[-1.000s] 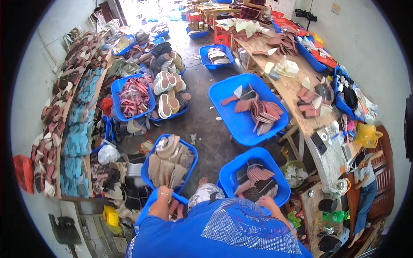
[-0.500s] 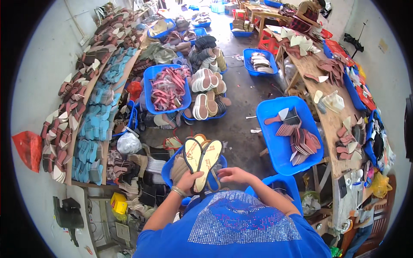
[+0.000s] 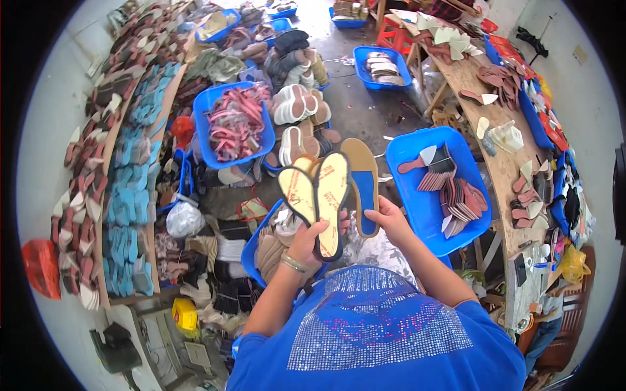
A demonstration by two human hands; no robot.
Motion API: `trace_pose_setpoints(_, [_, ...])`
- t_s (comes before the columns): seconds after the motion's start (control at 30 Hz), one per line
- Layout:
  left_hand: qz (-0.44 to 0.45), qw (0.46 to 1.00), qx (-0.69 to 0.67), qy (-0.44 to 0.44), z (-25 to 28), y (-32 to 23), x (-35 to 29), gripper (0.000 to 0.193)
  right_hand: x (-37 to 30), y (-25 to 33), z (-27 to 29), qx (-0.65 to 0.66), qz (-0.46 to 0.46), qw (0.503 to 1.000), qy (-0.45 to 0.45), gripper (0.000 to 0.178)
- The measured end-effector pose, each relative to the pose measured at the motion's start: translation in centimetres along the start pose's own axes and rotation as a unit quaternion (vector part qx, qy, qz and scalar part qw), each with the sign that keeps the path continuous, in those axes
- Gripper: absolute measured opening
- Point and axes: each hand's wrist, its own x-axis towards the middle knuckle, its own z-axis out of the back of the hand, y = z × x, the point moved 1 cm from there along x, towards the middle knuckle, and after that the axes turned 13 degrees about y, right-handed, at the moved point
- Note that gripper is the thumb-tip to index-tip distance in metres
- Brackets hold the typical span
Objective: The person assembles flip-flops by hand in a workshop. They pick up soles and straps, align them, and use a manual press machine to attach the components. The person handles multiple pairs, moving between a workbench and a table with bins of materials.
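Left hand (image 3: 312,236) is up at chest height, fingers wrapped round the heel ends of two tan insoles (image 3: 318,195) with black edging, fanned out side by side and pointing away from the body. Right hand (image 3: 390,218) is clamped on a third insole (image 3: 365,186), this one tan at the toe with a blue panel lower down (thumb over its right edge), held just to the right of the fanned pair and nearly touching it.

Directly under the fanned pair sits a blue bin (image 3: 253,251) stacked with pale beige soles. To the right of that pair, another blue bin (image 3: 430,189) holds reddish-brown insole pieces leaning in a row. Beyond the pair, further from the body, a blue tray of pink straps (image 3: 235,124) rests on the floor, with white-and-tan sandal soles (image 3: 297,107) piled beside it. Left of the pair, well apart, a long shelf (image 3: 130,195) carries rows of teal and brown soles. Far right of the pair, a wooden workbench (image 3: 502,163) is littered with more cut pieces.
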Motion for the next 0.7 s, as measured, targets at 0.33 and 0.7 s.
trace_pose_setpoints(0.33, [0.082,0.995,0.064,-0.004,1.3,-3.9,18.9,0.044,9.1,9.0,16.8,0.129,0.067,0.989,-0.028,0.072])
trace_pose_setpoints(0.7, [0.052,0.995,-0.051,-0.064,4.6,-9.5,34.0,0.042,23.1,14.7,29.4,0.021,0.003,0.996,-0.090,0.067])
